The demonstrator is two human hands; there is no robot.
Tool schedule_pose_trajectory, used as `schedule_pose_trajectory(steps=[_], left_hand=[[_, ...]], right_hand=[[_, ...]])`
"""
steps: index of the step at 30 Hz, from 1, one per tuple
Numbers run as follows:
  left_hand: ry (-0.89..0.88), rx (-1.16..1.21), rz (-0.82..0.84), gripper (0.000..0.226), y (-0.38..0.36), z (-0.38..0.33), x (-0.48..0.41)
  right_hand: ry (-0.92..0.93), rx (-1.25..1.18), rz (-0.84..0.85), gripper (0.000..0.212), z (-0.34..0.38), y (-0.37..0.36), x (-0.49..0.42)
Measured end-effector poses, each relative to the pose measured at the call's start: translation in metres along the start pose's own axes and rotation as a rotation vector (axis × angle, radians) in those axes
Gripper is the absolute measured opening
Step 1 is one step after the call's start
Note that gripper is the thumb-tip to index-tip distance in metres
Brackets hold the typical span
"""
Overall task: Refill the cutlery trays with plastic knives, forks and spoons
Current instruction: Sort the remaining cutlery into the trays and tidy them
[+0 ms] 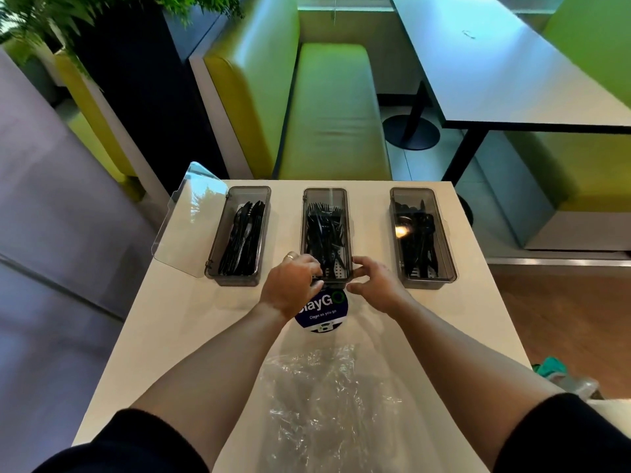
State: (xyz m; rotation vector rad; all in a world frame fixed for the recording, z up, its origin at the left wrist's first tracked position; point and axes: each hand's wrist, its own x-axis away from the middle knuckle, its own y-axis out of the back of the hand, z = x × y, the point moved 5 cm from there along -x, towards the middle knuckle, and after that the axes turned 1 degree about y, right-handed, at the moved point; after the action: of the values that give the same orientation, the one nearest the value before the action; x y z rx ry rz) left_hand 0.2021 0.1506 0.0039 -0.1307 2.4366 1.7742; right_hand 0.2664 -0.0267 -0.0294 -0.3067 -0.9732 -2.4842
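Observation:
Three smoky plastic cutlery trays stand in a row on a cream table [177, 336]. The left tray [239, 235] holds black knives and its clear lid [189, 220] hangs open to the left. The middle tray [326, 233] holds black forks under a clear lid. The right tray [421, 233] holds dark cutlery under a shut lid. My left hand [290, 288] grips the near left corner of the middle tray. My right hand [375, 285] touches its near right corner, fingers curled on the rim.
A crumpled clear plastic bag [327, 404] lies on the table between my forearms. A round blue sticker [324, 312] sits just behind it. Green booth seats [331, 114] and another table [505, 63] stand beyond the far edge.

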Motion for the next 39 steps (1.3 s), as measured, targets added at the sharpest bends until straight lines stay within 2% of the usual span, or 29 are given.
schedule_pose_trajectory(steps=[6,10,13,16,21,26,28,32,39], left_hand=[[-0.006,0.058,0.114,0.021,0.007,-0.001,-0.009],[0.065,0.181,0.157,0.018,0.028,0.017,-0.007],[0.186,0.341,0.057,0.018,0.051,0.046,0.002],[0.301,0.464,-0.120,0.014,0.081,0.082,0.017],[0.385,0.340,-0.443,0.011,0.128,0.145,0.048],[0.505,0.261,-0.568,0.020,0.145,0.198,0.073],[0.516,0.315,-0.568,0.029,0.143,0.213,0.077],[0.569,0.497,-0.466,0.040,0.130,0.231,0.083],[0.619,0.705,-0.401,0.025,0.113,0.234,0.084]], right_hand=[[-0.012,-0.007,-0.015,0.071,0.012,0.005,0.003],[0.088,0.020,-0.142,0.064,0.045,0.012,0.007],[0.190,0.090,-0.231,0.057,0.074,0.007,0.008],[0.243,0.072,-0.204,0.053,0.099,-0.016,0.007],[0.283,0.029,-0.087,0.058,0.130,-0.062,0.005],[0.223,0.084,0.059,0.071,0.142,-0.108,-0.002],[0.175,0.090,0.109,0.075,0.144,-0.120,-0.005],[0.102,0.131,0.184,0.075,0.145,-0.141,-0.012],[0.066,0.163,0.142,0.077,0.141,-0.147,-0.020]])
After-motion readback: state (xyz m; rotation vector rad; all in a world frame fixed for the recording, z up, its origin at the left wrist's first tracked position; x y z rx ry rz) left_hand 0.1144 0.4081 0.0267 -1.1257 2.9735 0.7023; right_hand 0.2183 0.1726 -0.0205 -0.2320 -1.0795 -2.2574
